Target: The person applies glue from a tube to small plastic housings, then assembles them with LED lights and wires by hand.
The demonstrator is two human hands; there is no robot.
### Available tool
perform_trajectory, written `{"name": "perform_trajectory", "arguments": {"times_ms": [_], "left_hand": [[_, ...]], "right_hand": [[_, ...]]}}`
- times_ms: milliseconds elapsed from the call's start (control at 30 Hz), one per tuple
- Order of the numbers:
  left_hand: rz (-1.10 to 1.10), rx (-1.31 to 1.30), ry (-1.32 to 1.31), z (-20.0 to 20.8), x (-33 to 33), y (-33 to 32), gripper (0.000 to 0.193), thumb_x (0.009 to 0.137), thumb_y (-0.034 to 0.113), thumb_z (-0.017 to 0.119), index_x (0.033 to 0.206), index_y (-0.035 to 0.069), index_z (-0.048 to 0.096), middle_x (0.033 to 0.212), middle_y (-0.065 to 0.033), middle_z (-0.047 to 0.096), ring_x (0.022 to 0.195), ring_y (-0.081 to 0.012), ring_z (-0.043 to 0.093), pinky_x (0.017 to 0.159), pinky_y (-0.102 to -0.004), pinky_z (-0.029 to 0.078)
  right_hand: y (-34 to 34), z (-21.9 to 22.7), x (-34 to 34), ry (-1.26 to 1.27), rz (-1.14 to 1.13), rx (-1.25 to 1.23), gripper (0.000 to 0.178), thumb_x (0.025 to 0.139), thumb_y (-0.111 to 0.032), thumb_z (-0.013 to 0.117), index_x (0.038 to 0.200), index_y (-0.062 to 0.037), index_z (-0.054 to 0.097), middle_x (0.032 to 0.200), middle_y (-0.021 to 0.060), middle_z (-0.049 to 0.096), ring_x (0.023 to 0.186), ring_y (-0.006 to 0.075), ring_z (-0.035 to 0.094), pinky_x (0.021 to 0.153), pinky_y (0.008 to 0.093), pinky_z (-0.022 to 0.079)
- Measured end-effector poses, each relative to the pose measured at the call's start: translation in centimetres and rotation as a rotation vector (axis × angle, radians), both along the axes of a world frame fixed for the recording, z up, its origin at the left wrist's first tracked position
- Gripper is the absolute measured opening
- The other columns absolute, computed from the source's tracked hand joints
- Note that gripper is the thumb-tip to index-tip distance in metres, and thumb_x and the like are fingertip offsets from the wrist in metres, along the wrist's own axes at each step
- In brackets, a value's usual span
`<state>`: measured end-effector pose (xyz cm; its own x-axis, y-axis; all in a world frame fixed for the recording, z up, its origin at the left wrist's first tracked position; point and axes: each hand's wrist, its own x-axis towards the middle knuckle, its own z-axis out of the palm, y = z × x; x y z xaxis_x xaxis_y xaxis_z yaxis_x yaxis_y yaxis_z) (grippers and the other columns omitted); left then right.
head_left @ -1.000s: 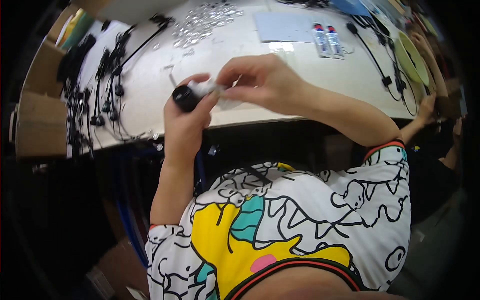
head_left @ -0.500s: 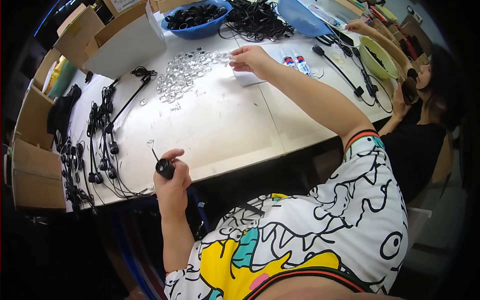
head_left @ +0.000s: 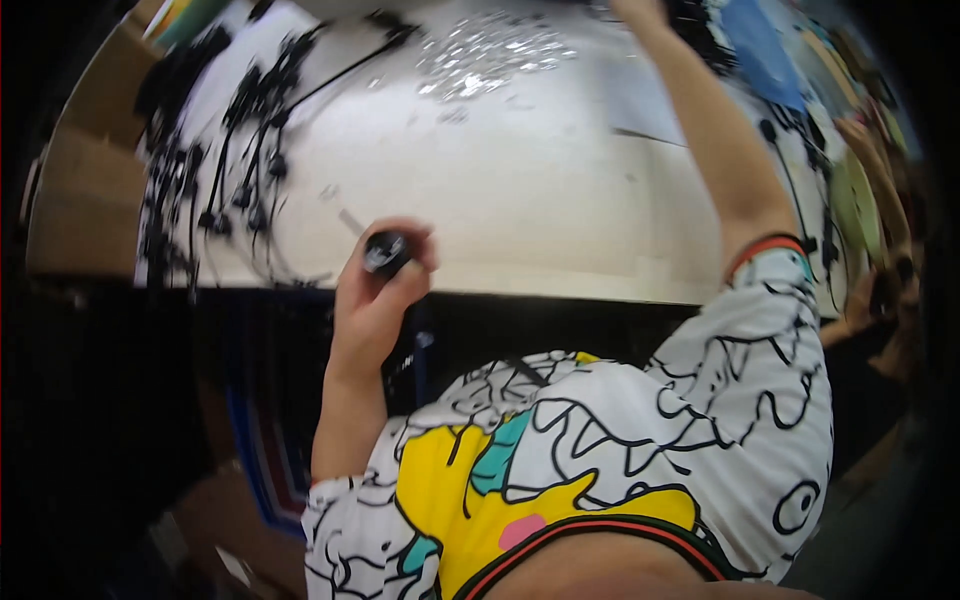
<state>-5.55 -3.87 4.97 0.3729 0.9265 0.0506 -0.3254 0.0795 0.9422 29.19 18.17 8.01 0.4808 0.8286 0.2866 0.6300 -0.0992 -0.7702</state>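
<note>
My left hand [head_left: 385, 285] is closed around a short black cylindrical part [head_left: 387, 255], its round end turned up, just over the table's front edge. A thin stalk, smeared by motion, points away from that hand toward the tabletop. My right arm reaches far across the table, and my right hand [head_left: 640, 12] is at the top rim of the picture, blurred and partly cut off, so its fingers cannot be read. Left of it lies a spread of small clear round lens-like pieces [head_left: 490, 52] on the white table [head_left: 500, 190].
Black cabled parts with thin stems [head_left: 265, 150] lie along the table's left side, beside a cardboard box [head_left: 85, 220]. At the right are a blue basin [head_left: 760, 50], a yellow-green bowl [head_left: 858, 200] and another person's arm [head_left: 865, 150].
The whole view has shifted, with the table now higher in the picture. My right hand has moved away from the clear pieces toward the far side. My left hand still holds the black part.
</note>
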Motion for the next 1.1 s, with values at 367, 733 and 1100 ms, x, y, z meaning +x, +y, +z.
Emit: {"name": "perform_trajectory", "arguments": {"times_ms": [367, 733, 1100], "left_hand": [[-0.119, 0.219, -0.191, -0.6, -1.8, -0.4, 0.037, 0.083, 0.016, 0.053, 0.113, -0.001, 0.041, 0.078, -0.0018, 0.044, 0.065, -0.0058, 0.037, 0.058, -0.0182, 0.030], [-0.049, 0.205, -0.202, -0.8, -0.6, -1.9, 0.051, 0.081, 0.024, 0.057, 0.120, -0.001, 0.036, 0.082, -0.0042, 0.048, 0.071, -0.0076, 0.042, 0.062, -0.0172, 0.033], [0.129, 0.147, -0.015, -1.3, -0.1, -2.2, 0.042, 0.080, 0.016, 0.055, 0.114, -0.005, 0.040, 0.087, -0.0136, 0.056, 0.070, -0.0153, 0.053, 0.067, -0.0264, 0.044]], "right_hand": [[-26.1, -1.9, -14.9, 0.023, 1.306, -0.771, 0.028, 0.077, -0.019, 0.058, 0.098, -0.0006, 0.056, 0.089, 0.0165, 0.058, 0.081, 0.0284, 0.057, 0.074, 0.0326, 0.045], [-26.7, -20.6, -21.7, 0.628, 1.176, -0.707, 0.029, 0.075, -0.015, 0.055, 0.102, -0.0040, 0.054, 0.084, 0.0077, 0.060, 0.066, 0.0131, 0.055, 0.060, 0.0257, 0.045], [-27.2, -20.5, -20.9, 0.246, 1.192, -0.480, 0.038, 0.068, -0.005, 0.051, 0.106, 0.0017, 0.051, 0.096, 0.0187, 0.055, 0.086, 0.0292, 0.053, 0.075, 0.0351, 0.043]]}}
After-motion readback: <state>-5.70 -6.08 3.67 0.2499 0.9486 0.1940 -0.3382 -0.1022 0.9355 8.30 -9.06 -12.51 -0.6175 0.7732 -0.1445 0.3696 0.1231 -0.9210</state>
